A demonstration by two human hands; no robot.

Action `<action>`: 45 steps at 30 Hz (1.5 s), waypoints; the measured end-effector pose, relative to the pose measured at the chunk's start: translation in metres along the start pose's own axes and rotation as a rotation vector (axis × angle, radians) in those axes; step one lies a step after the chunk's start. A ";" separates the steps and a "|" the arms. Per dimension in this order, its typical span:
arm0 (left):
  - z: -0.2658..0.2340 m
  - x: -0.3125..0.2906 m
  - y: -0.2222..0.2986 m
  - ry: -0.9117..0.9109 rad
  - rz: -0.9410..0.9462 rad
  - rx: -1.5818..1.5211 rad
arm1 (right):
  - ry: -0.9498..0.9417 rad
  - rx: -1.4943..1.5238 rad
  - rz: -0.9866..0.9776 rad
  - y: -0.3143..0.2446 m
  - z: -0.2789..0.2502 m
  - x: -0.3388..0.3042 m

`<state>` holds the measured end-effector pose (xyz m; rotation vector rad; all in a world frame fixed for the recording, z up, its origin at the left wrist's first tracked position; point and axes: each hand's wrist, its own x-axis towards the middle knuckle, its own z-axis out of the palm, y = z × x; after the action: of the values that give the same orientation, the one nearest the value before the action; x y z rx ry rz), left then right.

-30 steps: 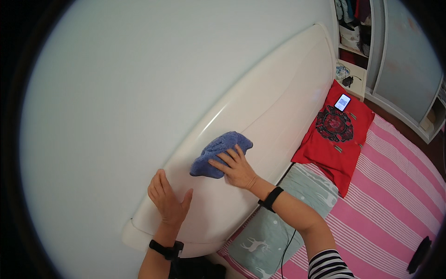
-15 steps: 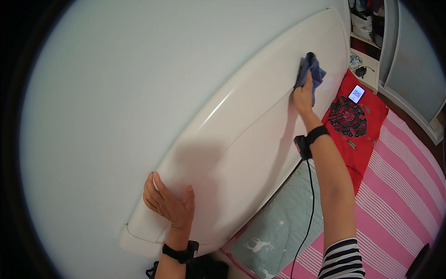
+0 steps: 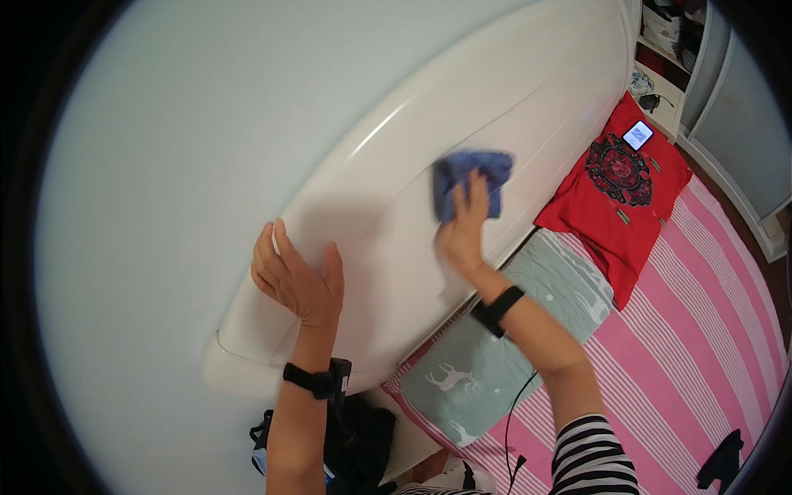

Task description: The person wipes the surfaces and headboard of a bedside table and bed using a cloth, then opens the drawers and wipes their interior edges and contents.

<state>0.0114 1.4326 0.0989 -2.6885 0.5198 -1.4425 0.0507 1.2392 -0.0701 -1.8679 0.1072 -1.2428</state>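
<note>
The blue cloth [image 3: 472,183] lies pressed flat against the white headboard [image 3: 528,99], about midway along its curved face, bunched and a little blurred under our right hand [image 3: 462,235]. Our fingers are spread over the cloth and press it to the panel rather than closing round it. We judge this to be the wiping step, with the middle stretch of the headboard under the cloth. Our left hand [image 3: 297,276] rests open, palm down and fingers apart, on the upper rim of the headboard near its lower end, holding nothing and steadying us.

The next stroke, as we judge it, calls for even pressure along the curve and a steady brace from the left hand, since the panel leans against the pale wall [image 3: 206,124].

Below the headboard lie a grey-green pillow [image 3: 495,355] and a red cushion [image 3: 631,186] with a phone [image 3: 638,134] on it, all on the pink striped bedsheet [image 3: 701,330].
</note>
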 end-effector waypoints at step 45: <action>-0.001 -0.001 0.005 0.025 -0.001 -0.045 | -0.032 0.035 0.258 -0.039 0.000 -0.123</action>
<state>0.0091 1.4284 0.0975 -2.7084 0.5587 -1.4839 -0.0247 1.3247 -0.1312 -1.7792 0.2980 -1.0306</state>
